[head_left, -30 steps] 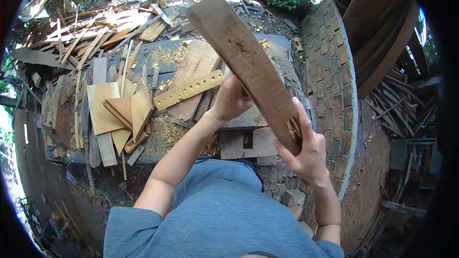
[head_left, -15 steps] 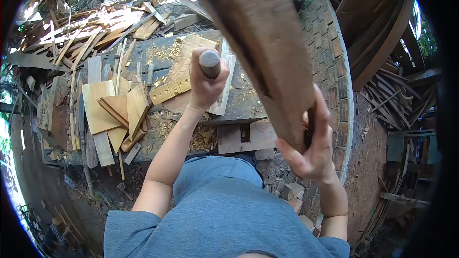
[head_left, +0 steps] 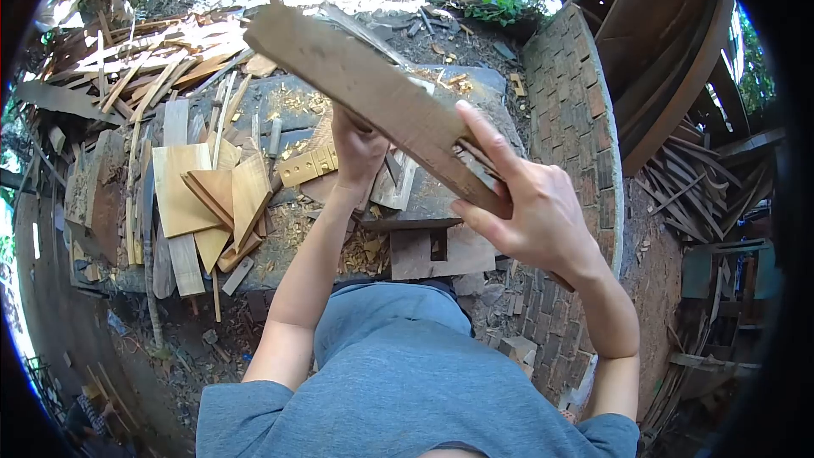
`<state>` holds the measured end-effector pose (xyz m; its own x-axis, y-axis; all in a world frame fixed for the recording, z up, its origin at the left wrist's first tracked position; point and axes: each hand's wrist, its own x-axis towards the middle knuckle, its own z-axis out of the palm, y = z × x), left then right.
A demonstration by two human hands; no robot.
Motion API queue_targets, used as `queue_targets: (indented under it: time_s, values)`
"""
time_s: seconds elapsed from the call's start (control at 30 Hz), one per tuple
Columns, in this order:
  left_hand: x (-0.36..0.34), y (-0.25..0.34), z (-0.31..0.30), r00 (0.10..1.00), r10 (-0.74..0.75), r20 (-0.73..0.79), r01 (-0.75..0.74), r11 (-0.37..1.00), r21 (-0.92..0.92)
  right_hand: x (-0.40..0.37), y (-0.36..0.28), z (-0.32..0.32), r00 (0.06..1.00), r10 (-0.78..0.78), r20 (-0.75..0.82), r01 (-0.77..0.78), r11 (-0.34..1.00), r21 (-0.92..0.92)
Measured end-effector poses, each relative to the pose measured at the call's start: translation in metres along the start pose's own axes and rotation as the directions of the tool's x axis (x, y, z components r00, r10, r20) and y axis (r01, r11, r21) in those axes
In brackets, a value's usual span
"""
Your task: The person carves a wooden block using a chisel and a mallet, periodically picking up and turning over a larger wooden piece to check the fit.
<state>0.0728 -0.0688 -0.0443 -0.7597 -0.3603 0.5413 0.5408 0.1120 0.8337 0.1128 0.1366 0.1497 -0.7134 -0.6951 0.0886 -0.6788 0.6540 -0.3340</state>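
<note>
One wooden beam slants above the surface, seemingly a steadying step: right hand, fingers closed round its four-o'clock end; left hand partly behind, fingers' hold hidden. Next calls for firm support.

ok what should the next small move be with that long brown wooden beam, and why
Probably lower the beam onto the broad grey shaving-strewn bench: the bare right hand grips its near end above that surface, and the beam partly hides the bare left hand.

A worn grey workbench carries scattered wood shavings and piled wood pieces.
</note>
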Motion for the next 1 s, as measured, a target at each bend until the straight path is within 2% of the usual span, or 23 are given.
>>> queue_targets:
  time_s: [0.03, 0.07, 0.13, 0.17, 0.2, 0.23, 0.27, 0.33, 0.37, 0.4, 0.43, 0.47, 0.5, 0.53, 0.6, 0.67, 0.73, 0.77, 0.8, 0.87, 0.9, 0.93, 1.0]
  values:
    - [0.000, 0.003, 0.003, 0.999, 0.012, -0.048, -0.014, 0.999, -0.033, -0.001, -0.002, 0.004, 0.987, -0.076, -0.139, 0.090, 0.991, 0.095]
    - [0.000, 0.004, 0.006, 0.995, 0.022, -0.097, -0.028, 0.998, -0.064, 0.000, -0.002, 0.009, 0.990, -0.077, -0.122, 0.089, 0.991, 0.099]
    - [-0.007, -0.001, 0.004, 0.995, 0.002, -0.099, -0.007, 0.999, -0.051, -0.001, -0.002, 0.020, 0.987, -0.028, -0.160, 0.071, 0.961, 0.266]
    - [-0.006, -0.002, 0.002, 0.995, 0.050, -0.087, -0.048, 0.998, 0.027, 0.003, 0.000, 0.016, 0.995, 0.068, 0.077, -0.074, 0.993, 0.087]
    - [-0.001, 0.004, 0.003, 0.992, 0.104, -0.069, -0.097, 0.990, 0.098, 0.002, 0.001, 0.016, 0.996, 0.072, 0.061, -0.077, 0.993, 0.088]
    - [0.004, 0.010, 0.008, 0.978, 0.044, -0.206, -0.054, 0.998, -0.045, 0.003, 0.004, 0.016, 0.996, 0.078, 0.052, -0.082, 0.993, 0.082]
    - [0.009, 0.013, 0.006, 0.975, 0.051, -0.217, -0.062, 0.997, -0.044, 0.003, 0.007, 0.018, 0.995, 0.077, 0.055, -0.081, 0.994, 0.077]
    - [0.008, 0.017, -0.007, 0.970, -0.163, -0.180, 0.147, 0.984, -0.103, -0.006, 0.018, 0.033, 0.994, 0.094, 0.047, -0.099, 0.989, 0.114]
    - [0.007, 0.019, -0.013, 0.944, -0.311, -0.114, 0.282, 0.935, -0.214, -0.011, 0.025, 0.042, 0.995, 0.084, -0.047, -0.074, 0.981, 0.181]
    - [0.008, 0.026, -0.015, 0.941, -0.315, -0.125, 0.285, 0.936, -0.208, -0.017, 0.029, 0.049, 0.987, 0.083, -0.141, -0.046, 0.968, 0.249]
    - [0.010, 0.036, -0.016, 0.913, -0.397, -0.096, 0.381, 0.913, -0.148, -0.023, 0.029, 0.051, 0.982, 0.165, -0.089, -0.129, 0.940, 0.316]
    - [0.013, 0.045, -0.016, 0.877, -0.476, -0.067, 0.470, 0.878, -0.086, -0.030, 0.032, 0.056, 0.982, 0.167, -0.085, -0.131, 0.938, 0.322]
    - [0.014, 0.052, -0.015, 0.839, -0.543, -0.023, 0.531, 0.827, -0.185, -0.038, 0.036, 0.062, 0.972, 0.229, -0.055, -0.196, 0.916, 0.350]
    - [0.014, 0.055, -0.008, 0.839, -0.543, -0.019, 0.531, 0.827, -0.184, -0.044, 0.039, 0.067, 0.957, 0.290, -0.026, -0.260, 0.890, 0.374]
    - [0.012, 0.059, 0.016, 0.880, -0.449, -0.151, 0.360, 0.841, -0.403, -0.058, 0.043, 0.075, 0.944, 0.330, 0.008, -0.305, 0.865, 0.399]
    - [0.008, 0.051, 0.026, 0.901, -0.404, -0.158, 0.324, 0.869, -0.375, -0.069, 0.048, 0.083, 0.930, 0.367, -0.023, -0.323, 0.846, 0.423]
    - [0.007, 0.056, 0.034, 0.857, -0.431, -0.282, 0.311, 0.870, -0.383, -0.079, 0.052, 0.089, 0.914, 0.406, 0.001, -0.360, 0.809, 0.466]
    - [0.007, 0.050, 0.037, 0.802, -0.475, -0.363, 0.311, 0.850, -0.425, -0.084, 0.053, 0.091, 0.895, 0.444, 0.039, -0.398, 0.759, 0.514]
    - [0.002, 0.047, 0.042, 0.806, -0.476, -0.351, 0.320, 0.850, -0.418, -0.087, 0.055, 0.094, 0.876, 0.476, 0.075, -0.432, 0.708, 0.559]
    - [-0.010, 0.042, 0.055, 0.747, -0.499, -0.440, 0.280, 0.836, -0.473, -0.090, 0.060, 0.099, 0.871, 0.487, 0.060, -0.432, 0.704, 0.564]
    - [-0.016, 0.039, 0.060, 0.787, -0.429, -0.444, 0.263, 0.884, -0.387, -0.092, 0.063, 0.099, 0.873, 0.485, 0.050, -0.427, 0.710, 0.559]
    - [-0.020, 0.036, 0.062, 0.788, -0.430, -0.441, 0.265, 0.883, -0.387, -0.093, 0.065, 0.098, 0.872, 0.488, 0.050, -0.429, 0.708, 0.561]
    - [-0.023, 0.035, 0.063, 0.878, -0.349, -0.328, 0.247, 0.917, -0.314, -0.098, 0.067, 0.095, 0.844, 0.532, 0.074, -0.476, 0.678, 0.560]
